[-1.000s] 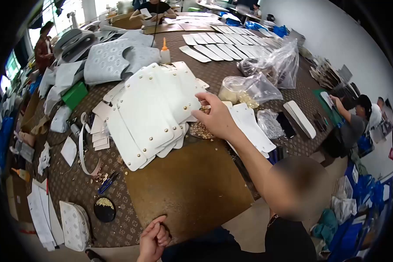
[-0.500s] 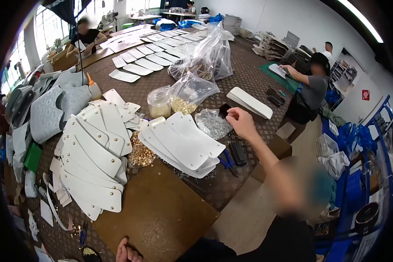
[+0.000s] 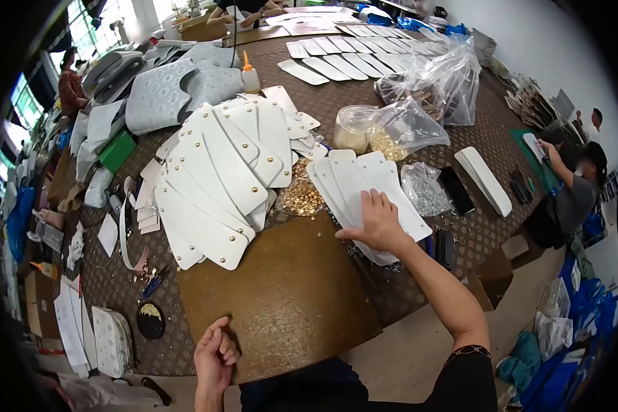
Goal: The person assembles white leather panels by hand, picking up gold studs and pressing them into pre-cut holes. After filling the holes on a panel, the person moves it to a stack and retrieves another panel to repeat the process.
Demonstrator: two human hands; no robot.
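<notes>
My right hand (image 3: 378,221) lies with spread fingers on the smaller stack of white studded panels (image 3: 403,202). Near the front-left edge of the brown board (image 3: 281,288), my left hand (image 3: 216,349) has its fingers curled; whether they hold anything is hidden. A larger fan of white panels with gold studs (image 3: 206,178) spreads left of the board's far end. Between the two groups sits a bag of gold studs (image 3: 301,194). Just right of the smaller stack are a bag of silver studs (image 3: 424,189) and a black phone (image 3: 456,190).
A clear jar (image 3: 353,129), a plastic bag with pale pieces (image 3: 402,130) and a glue bottle (image 3: 250,77) stand farther back. Grey padded pieces (image 3: 161,96) lie at left. Near the left hand is a black dish (image 3: 150,321). A co-worker (image 3: 577,189) is at right.
My right hand has moved from beside the silver stud bag onto the smaller panel stack. More of my left hand shows. The view has turned, uncovering the black phone.
</notes>
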